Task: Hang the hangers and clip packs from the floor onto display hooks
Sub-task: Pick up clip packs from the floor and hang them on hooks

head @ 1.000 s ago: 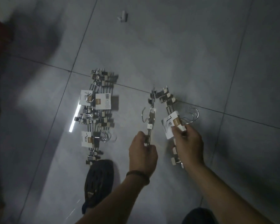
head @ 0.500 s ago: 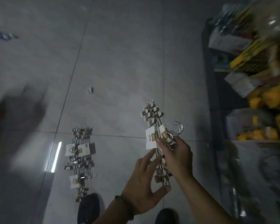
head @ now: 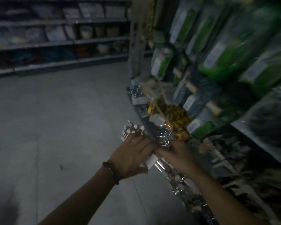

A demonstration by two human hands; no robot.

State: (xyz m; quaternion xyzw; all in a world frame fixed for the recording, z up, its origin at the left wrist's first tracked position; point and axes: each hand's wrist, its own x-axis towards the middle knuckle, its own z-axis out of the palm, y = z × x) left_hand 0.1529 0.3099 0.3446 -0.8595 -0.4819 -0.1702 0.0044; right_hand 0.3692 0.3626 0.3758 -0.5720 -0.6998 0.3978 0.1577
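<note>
We hold the hanger bundle [head: 161, 165] w/ both hands, up in front of the display rack [head: 217, 51] on the right, clear of the floor [head: 63, 119]. It's thin, shiny metal. Curved wire hooks [head: 165, 135] fan out at the top, small pale-tipped clips [head: 131, 130] bunch at the far end, and more trail down toward bottom right. A white card tag [head: 150, 161] sits mid-bundle, between the hands.

Left hand [head: 133, 153]: fingers lie spread and fairly straight across the top of the bundle, thumb tucked under, so the bundle is pinched between them. Right hand [head: 177, 153]: fingers curled round the bundle just below the hooks; the fingertips are too blurred to make out. Dark beaded bracelet [head: 113, 171] on the left wrist.

Floor: smooth grey tile w/ thin joints. Rack: glossy green plastic packs w/ white labels in rows, and yellow items [head: 173, 112] lower down, near the hooks, all smeared by blur. At the back, dark shelving [head: 55, 43] w/ pale tubs and bagged goods.
</note>
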